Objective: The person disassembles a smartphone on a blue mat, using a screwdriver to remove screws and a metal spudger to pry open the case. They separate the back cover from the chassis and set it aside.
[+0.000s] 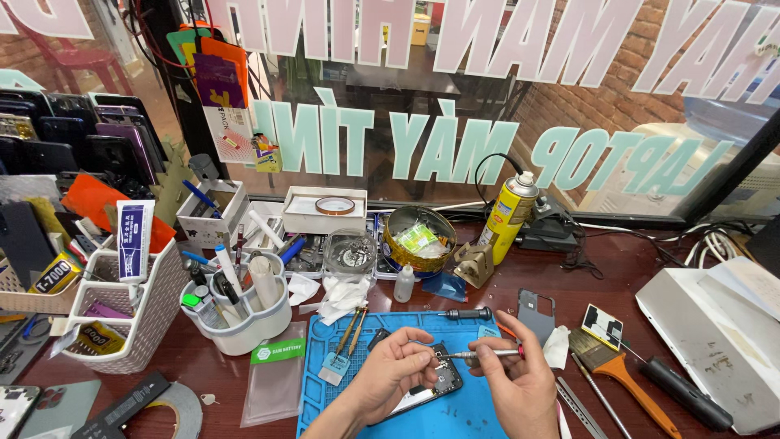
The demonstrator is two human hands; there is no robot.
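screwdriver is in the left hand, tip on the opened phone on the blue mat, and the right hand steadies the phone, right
Hands are swapped. In the head view the right hand holds the screwdriver, tip on the opened phone on the blue mat; the left hand steadies the phone.

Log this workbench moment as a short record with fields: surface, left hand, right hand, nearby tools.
surface: blue work mat on a dark wooden table
left hand: left hand steadies an opened phone on the mat
right hand: right hand holds a thin screwdriver, tip toward the phone
nearby tools: second screwdriver, orange-handled brush, yellow spray can
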